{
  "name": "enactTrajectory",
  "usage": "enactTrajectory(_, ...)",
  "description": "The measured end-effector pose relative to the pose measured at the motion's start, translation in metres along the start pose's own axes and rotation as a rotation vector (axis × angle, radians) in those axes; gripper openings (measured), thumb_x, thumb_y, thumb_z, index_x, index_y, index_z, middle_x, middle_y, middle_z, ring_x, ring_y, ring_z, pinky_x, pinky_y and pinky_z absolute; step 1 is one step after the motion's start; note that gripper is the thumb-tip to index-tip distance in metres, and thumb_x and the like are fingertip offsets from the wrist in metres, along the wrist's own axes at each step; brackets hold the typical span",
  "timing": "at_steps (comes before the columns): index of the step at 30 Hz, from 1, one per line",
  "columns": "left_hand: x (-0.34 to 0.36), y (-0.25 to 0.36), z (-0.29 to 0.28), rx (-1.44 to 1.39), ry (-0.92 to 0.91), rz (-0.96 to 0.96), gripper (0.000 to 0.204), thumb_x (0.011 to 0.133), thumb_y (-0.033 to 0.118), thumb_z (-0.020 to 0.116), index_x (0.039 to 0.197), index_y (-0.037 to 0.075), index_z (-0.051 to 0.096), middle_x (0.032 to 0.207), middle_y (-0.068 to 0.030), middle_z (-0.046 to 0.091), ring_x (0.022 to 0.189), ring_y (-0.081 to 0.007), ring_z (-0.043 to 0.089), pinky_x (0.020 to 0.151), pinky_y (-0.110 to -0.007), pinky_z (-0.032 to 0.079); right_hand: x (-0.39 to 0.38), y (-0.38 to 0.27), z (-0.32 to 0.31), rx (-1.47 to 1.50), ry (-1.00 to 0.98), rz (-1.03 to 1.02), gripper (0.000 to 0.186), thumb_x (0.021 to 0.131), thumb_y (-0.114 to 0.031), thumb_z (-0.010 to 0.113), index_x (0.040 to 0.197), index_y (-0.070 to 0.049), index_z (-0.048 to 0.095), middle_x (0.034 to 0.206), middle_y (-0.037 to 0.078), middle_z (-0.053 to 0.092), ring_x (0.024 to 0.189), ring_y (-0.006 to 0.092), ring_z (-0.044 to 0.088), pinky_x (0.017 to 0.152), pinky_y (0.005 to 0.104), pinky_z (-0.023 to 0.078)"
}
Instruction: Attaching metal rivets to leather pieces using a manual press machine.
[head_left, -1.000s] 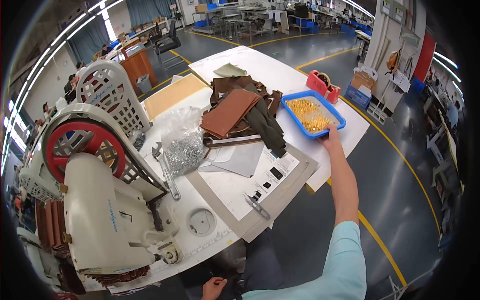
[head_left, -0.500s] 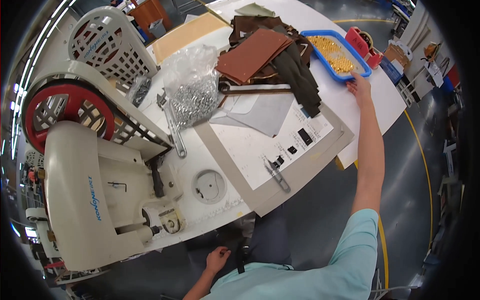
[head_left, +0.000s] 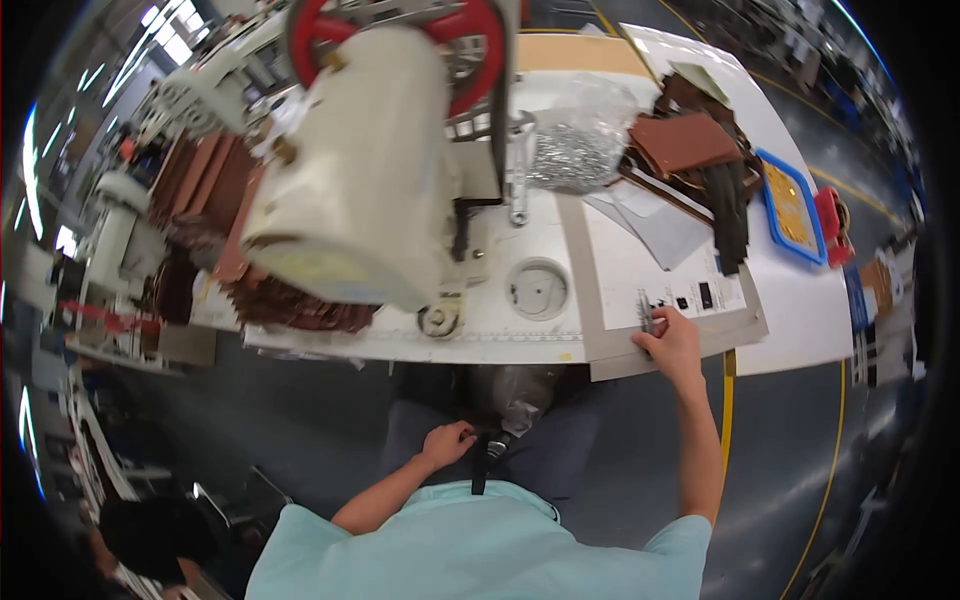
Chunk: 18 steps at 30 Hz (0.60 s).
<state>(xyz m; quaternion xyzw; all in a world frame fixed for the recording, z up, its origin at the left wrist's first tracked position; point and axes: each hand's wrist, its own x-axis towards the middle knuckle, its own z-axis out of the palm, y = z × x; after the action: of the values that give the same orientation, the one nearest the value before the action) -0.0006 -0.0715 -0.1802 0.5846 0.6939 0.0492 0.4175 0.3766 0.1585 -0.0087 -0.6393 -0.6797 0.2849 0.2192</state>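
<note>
My right hand [head_left: 672, 348] is at the front edge of a grey cardboard sheet [head_left: 610, 352]. Its thumb and fingers are closed round the handle of small thread snips [head_left: 645, 312], whose blades point away from me. Under the snips is a white printed paper [head_left: 620, 270] with small black pieces [head_left: 705, 294] on it. Low over my lap, my left hand [head_left: 448, 443] has its fingers curled and pressed together; whether anything is in them is hidden.
A large cream machine [head_left: 350, 170] with a red wheel [head_left: 478, 60] stands left of centre. Brown leather pieces [head_left: 205, 185] are stacked beside it. Behind the paper lie a bag of metal parts [head_left: 575, 155], a wrench [head_left: 518, 175], leather scraps [head_left: 685, 142] and a blue tray [head_left: 770, 205] of gold-coloured parts.
My right hand has left the blue tray, come back toward me and closed on the snips. The view has swung left, showing the stacked leather. My left hand stays over my lap.
</note>
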Motion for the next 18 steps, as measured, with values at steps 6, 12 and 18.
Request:
enactTrajectory(6, -0.028, -0.006, 0.009, -0.171, 0.092, -0.010, 0.027, 0.087, 0.029, 0.064, 0.102, 0.007, 0.068, 0.093, -0.0101, 0.072, 0.091, -0.0299, 0.068, 0.079, -0.041, 0.053, -0.026, -0.050, 0.030, 0.577, -0.019, 0.056, 0.024, 0.086, -0.014, 0.071, 0.105, 0.000, 0.064, 0.071, 0.002, 0.063, 0.060, 0.0096, 0.059, 0.051, 0.0236, 0.045)
enactTrajectory(12, -0.046, -0.027, 0.023, -0.172, 0.154, 0.040, 0.026, 0.088, 0.030, 0.062, 0.102, 0.009, 0.067, 0.095, -0.0093, 0.072, 0.091, -0.0299, 0.068, 0.078, -0.043, 0.053, -0.114, -0.176, 0.168, 0.980, -0.688, 0.246, 0.025, 0.097, -0.021, 0.061, 0.116, -0.005, 0.060, 0.077, 0.005, 0.065, 0.053, 0.0130, 0.062, 0.042, 0.0218, 0.044)
enactTrajectory(18, -0.053, -0.046, 0.023, -0.123, 0.220, 0.158, 0.025, 0.088, 0.029, 0.062, 0.104, 0.011, 0.066, 0.094, -0.0080, 0.071, 0.088, -0.0285, 0.068, 0.074, -0.042, 0.054, -0.096, -0.257, 0.250, 1.149, -0.565, 0.113, 0.043, 0.094, -0.010, 0.061, 0.134, -0.001, 0.047, 0.100, 0.010, 0.067, 0.082, 0.0181, 0.068, 0.064, 0.0257, 0.058)
